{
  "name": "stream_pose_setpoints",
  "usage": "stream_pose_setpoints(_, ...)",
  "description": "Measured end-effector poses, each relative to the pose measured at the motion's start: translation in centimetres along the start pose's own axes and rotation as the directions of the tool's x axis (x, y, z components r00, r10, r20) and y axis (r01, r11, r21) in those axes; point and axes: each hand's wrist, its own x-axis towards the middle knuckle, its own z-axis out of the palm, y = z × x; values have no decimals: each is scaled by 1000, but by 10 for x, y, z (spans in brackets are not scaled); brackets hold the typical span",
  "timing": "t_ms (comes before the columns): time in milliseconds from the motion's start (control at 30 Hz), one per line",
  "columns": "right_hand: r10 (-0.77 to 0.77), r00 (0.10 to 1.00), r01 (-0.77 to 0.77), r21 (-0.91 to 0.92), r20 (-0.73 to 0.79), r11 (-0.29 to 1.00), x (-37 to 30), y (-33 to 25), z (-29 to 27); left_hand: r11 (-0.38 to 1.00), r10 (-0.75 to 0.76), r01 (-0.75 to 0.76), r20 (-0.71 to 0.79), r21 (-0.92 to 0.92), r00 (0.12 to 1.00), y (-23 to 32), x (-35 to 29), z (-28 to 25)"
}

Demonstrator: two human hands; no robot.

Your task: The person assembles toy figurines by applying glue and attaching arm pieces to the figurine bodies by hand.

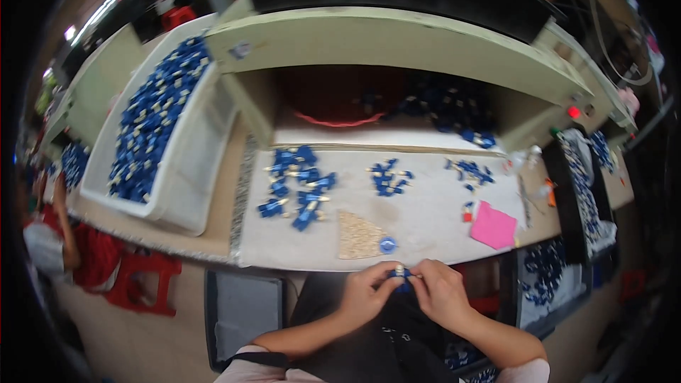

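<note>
My left hand (368, 291) and my right hand (441, 289) meet in front of my lap at the table's front edge. Both are closed, fingertips pinching a small blue part with a cream-coloured end (401, 274); much of it is hidden by the fingers. Just beyond them, a tan speckled flat piece (359, 235) lies on the table (425, 241), with a round blue disc (386, 245) at its corner. Farther back, loose blue-and-cream parts lie in a left group (306, 183), a middle group (388, 177) and a right group (469, 171). A pink sheet (494, 225) rests at the right.
A white bin (191, 202) heaped with blue parts stands at the left. Behind the table, a pale shelf (397, 25) covers a red basket (337, 123) and more parts. A grey tray (245, 305) is low on the left, dark trays (578, 191) stand right. Another person sits far left.
</note>
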Motion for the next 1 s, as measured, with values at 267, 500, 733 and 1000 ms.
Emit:
stream_pose_setpoints(267, 37, 998, -37, 1, -41, 999, -14, 6, -10, 1000, 19, -18, 88, -4, 996, 5, 2, 11)
stream_pose_setpoints(500, 19, 998, -18, 17, -62, 1000, -20, 8, -15, 999, 1, 4, 97, -51, 995, 9, 3, 20)
stream_pose_setpoints(733, 8, 997, -6, 21, -75, 1000, -20, 11, -17, 999, -29, 33, 154, -24, 988, 15, 4, 19)
stream_pose_setpoints(1000, 0, 997, 2, 20, -79, 1000, -17, 12, -18, 1000, -15, 19, 147, -22, 989, 19, 9, 19)
